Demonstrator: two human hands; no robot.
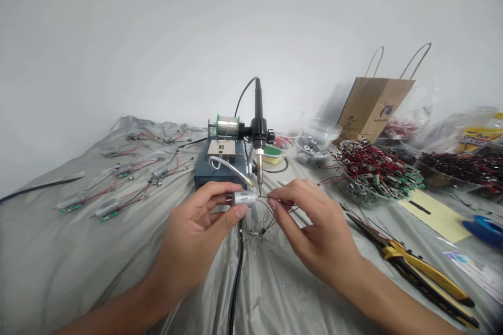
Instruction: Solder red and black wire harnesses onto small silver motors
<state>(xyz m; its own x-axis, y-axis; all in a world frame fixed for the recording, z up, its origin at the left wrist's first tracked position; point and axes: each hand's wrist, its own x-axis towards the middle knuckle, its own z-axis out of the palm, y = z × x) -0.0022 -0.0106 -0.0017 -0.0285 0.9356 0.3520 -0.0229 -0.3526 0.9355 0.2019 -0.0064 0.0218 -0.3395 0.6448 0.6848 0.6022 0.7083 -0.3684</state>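
Note:
My left hand (198, 233) pinches a small silver cylindrical motor (244, 198) between thumb and fingers, held level under the tip of the soldering iron (258, 138). My right hand (310, 225) pinches a thin red and black wire (271, 208) and holds its end against the motor's right end. The iron hangs upright in a stand on a blue soldering station (214, 174), with a solder spool (228, 125) behind it. A feed tube (231, 168) curves toward the tip.
Finished motors with wires (126, 183) lie spread at the left. A bowl heaped with wired boards (373, 175) sits at the right, with clear tubs (314, 149), a brown paper bag (373, 107), yellow-handled pliers (416, 267) and a black cable (236, 277). Plastic sheeting covers the table.

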